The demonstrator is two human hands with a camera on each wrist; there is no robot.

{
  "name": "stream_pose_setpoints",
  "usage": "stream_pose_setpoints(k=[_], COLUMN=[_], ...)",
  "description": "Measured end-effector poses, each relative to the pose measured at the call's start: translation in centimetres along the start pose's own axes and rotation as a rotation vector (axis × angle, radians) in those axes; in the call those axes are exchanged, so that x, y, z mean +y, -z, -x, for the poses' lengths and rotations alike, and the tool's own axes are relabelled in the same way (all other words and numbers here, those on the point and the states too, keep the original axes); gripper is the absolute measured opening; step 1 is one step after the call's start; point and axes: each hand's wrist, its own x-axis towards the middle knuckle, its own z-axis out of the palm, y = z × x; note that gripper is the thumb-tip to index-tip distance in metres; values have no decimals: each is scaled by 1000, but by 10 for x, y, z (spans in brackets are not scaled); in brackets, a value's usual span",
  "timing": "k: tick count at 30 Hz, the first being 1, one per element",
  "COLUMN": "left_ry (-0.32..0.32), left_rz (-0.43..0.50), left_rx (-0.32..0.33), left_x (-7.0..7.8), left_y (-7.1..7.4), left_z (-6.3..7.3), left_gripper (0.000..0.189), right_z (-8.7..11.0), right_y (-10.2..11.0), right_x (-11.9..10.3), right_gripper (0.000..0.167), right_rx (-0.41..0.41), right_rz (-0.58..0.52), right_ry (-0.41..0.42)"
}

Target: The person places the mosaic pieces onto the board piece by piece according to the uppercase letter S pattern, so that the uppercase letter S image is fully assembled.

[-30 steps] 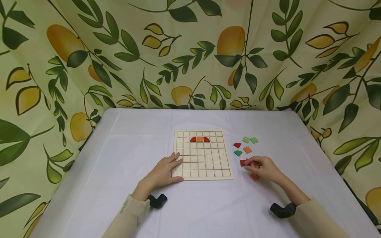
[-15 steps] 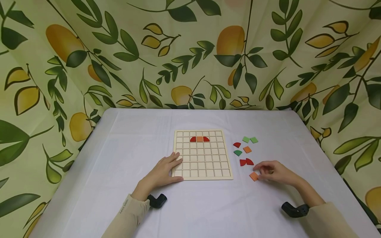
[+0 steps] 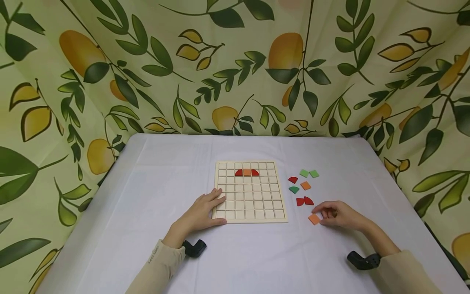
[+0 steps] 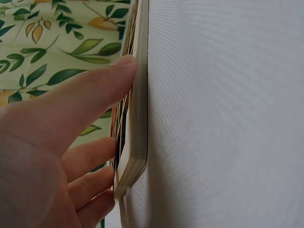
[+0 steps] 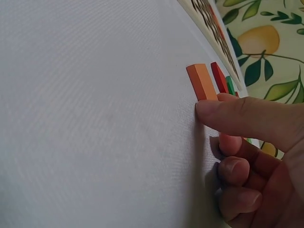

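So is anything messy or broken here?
Nothing stands out. The wooden board lies flat and square on the table, with three pieces set neatly in its second row. The loose pieces lie scattered at various angles beside it, unbroken. The right hand touches an orange square; the left hand steadies the board.

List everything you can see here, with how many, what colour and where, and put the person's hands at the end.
Grid board: one, pale wood, centre of the table.
Pieces in the board: three, red, orange, red, side by side in the second row from the far edge.
Green squares: two, light green, right of the board, farthest from the person.
Red quarter-round pieces: three loose, two side by side, one farther back.
Dark green piece: one, right of the board.
Orange squares: two loose, one at the right fingertips, one farther back.
Tablecloth: one, white.
Backdrop: leaf and fruit print cloth.
Left hand: rests on the board's near left corner.
Right hand: touches the near orange square.
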Motion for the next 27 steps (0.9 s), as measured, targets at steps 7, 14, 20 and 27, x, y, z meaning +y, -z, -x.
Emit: stream_pose_setpoints(k=[7, 14, 20, 27], left_ry=[3, 5, 6, 8], left_rz=[8, 2, 1, 7], left_rx=[3, 5, 3, 0], left_x=[1, -1, -1, -1], left_y=[0, -2, -2, -1], left_z=[0, 0, 0, 0], left_gripper=[75, 75, 75, 75], right_z=[-1, -3, -9, -20], right_y=[-3, -7, -8, -13], right_x=[0, -2, -6, -12], right_gripper=[22, 22, 21, 21], right_rx=[46, 81, 79, 100], right_rz=[45, 67, 79, 48], right_ry=[-36, -52, -66, -38])
